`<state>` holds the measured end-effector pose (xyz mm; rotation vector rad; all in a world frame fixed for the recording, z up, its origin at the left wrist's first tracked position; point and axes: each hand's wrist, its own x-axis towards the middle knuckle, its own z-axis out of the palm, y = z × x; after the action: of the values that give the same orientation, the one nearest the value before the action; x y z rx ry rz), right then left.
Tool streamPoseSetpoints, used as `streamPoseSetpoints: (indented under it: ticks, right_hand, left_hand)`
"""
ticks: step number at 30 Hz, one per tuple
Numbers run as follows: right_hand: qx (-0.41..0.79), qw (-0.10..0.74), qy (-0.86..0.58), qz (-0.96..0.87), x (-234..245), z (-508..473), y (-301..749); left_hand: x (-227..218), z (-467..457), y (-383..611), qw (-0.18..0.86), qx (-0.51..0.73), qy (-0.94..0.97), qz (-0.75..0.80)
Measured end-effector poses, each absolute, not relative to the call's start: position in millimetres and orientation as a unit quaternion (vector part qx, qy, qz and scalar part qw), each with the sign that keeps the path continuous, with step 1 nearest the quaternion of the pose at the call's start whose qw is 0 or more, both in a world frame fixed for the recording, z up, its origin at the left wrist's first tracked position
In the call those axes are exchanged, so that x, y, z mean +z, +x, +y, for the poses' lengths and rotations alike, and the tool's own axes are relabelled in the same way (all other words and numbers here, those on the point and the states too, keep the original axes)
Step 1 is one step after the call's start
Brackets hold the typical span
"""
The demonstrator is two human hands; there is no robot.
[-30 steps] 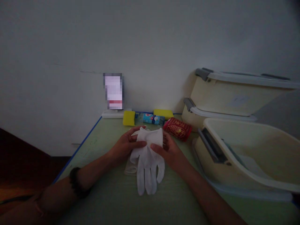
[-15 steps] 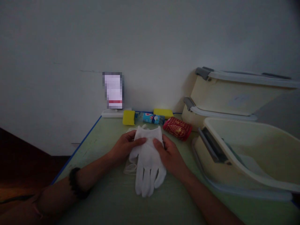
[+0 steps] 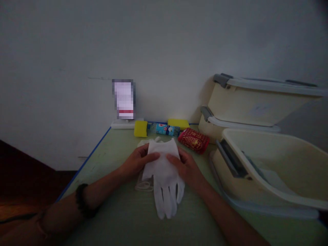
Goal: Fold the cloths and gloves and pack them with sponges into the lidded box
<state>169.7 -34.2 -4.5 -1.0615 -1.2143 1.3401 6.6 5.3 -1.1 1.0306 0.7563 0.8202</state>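
A white fabric glove (image 3: pixel 164 171) lies on the green table (image 3: pixel 115 218), cuff away from me, fingers pointing toward me. My left hand (image 3: pixel 137 162) grips the left side of the cuff, thumb on top. My right hand (image 3: pixel 188 167) pinches the right side of the cuff the same way. A clear plastic wrapper (image 3: pixel 143 182) peeks out from under the glove at its left.
Along the wall sit a yellow sponge (image 3: pixel 140 128), a small bottle with a blue label (image 3: pixel 164 129), another yellow sponge (image 3: pixel 178 123) and a red packet (image 3: pixel 194 140). An open cream bin (image 3: pixel 271 164) stands at my right, with two lidded bins (image 3: pixel 253 102) stacked behind.
The glove's fingers have closed together and swung slightly to the right. Both hands kept their hold on the cuff and shifted only a little.
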Motion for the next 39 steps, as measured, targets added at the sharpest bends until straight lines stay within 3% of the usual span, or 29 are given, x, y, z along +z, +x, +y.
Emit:
streamPoseSetpoints:
  ticks: [8, 17, 22, 25, 31, 39]
  right_hand:
    - [0.425, 0.503, -0.491, -0.57, -6.1, -35.3, 167.2]
    - [0.313, 0.498, -0.51, -0.628, -3.5, -39.0, 167.0]
    - [0.342, 0.514, -0.502, -0.605, -5.7, -38.5, 165.1]
    - [0.419, 0.519, -0.482, -0.568, -8.4, -36.7, 165.3]
    - [0.445, 0.418, -0.494, -0.62, -5.8, -36.7, 168.8]
    - [0.542, 0.469, -0.44, -0.541, -3.5, -35.6, 169.3]
  left_hand:
    - [4.1, -1.8, 8.4, 0.615, 0.32, 0.609, 0.385]
    - [4.5, -5.1, 9.3, 0.556, 0.353, 0.64, 0.395]
    - [4.0, -3.2, 9.5, 0.578, 0.367, 0.611, 0.398]
    - [4.8, -2.0, 9.4, 0.582, 0.399, 0.573, 0.417]
    - [4.4, 3.9, 9.6, 0.594, 0.471, 0.479, 0.443]
    - [3.4, 4.4, 9.0, 0.584, 0.46, 0.517, 0.425]
